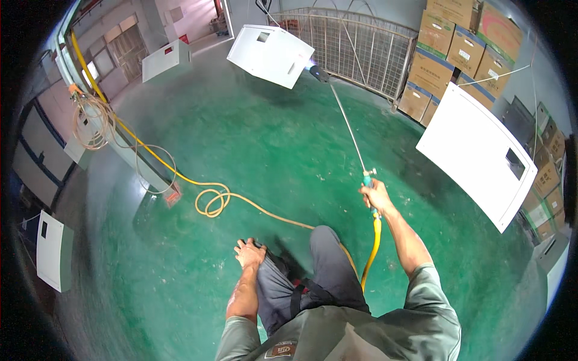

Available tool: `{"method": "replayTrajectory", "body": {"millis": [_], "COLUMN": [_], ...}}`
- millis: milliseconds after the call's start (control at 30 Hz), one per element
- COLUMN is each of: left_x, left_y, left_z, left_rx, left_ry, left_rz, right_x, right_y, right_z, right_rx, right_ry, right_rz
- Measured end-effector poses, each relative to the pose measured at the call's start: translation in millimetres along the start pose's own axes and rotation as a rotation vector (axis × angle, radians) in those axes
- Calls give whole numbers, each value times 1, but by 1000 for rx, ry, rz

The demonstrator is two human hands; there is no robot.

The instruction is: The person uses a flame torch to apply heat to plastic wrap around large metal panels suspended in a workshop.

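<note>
My right hand is closed round the green handle of a gas torch, a long thin metal wand reaching away from me. A small bluish flame shows at its dark nozzle, right by the edge of a hanging white panel with a rectangular cut-out. From the handle's lower end a yellow hose runs down beside my leg. My left hand lies on my left knee, fingers spread, holding nothing.
Another white panel hangs close on the right, and more hang at the left. The hose loops over the green floor to a post. Stacked cartons and a wire mesh cage stand at the back.
</note>
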State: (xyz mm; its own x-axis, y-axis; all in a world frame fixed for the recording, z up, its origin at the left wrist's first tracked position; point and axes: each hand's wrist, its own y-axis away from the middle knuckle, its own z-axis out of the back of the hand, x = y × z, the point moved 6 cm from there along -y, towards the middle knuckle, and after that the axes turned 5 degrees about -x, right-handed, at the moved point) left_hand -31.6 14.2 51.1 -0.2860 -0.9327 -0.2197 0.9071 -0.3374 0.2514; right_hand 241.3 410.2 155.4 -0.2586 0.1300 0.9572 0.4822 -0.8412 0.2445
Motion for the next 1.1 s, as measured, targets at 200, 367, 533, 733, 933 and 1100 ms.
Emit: {"method": "replayTrajectory", "body": {"millis": [200, 367, 533, 733, 933, 1100], "left_x": [2, 5, 8, 1, 9, 6], "left_y": [-9, -5, -7, -8, -10, -11], "left_z": [-1, 3, 2, 2, -6, -6], "left_rx": [2, 7, 17, 22, 43, 70], "left_ry": [-26, -12, -18, -38, -43, -45], "left_rz": [22, 25, 22, 13, 31, 27], "right_x": [10, -17, -23, -18, -39, -55], "right_y": [-28, -12, -15, -34, -25, -27], "right_z": [-29, -35, -25, -13, -10, 4], "right_rx": [30, 91, 58, -59, -18, -57], "right_ry": [5, 31, 82, 37, -10, 15], "right_rz": [23, -38, -55, -11, -61, -55]}}
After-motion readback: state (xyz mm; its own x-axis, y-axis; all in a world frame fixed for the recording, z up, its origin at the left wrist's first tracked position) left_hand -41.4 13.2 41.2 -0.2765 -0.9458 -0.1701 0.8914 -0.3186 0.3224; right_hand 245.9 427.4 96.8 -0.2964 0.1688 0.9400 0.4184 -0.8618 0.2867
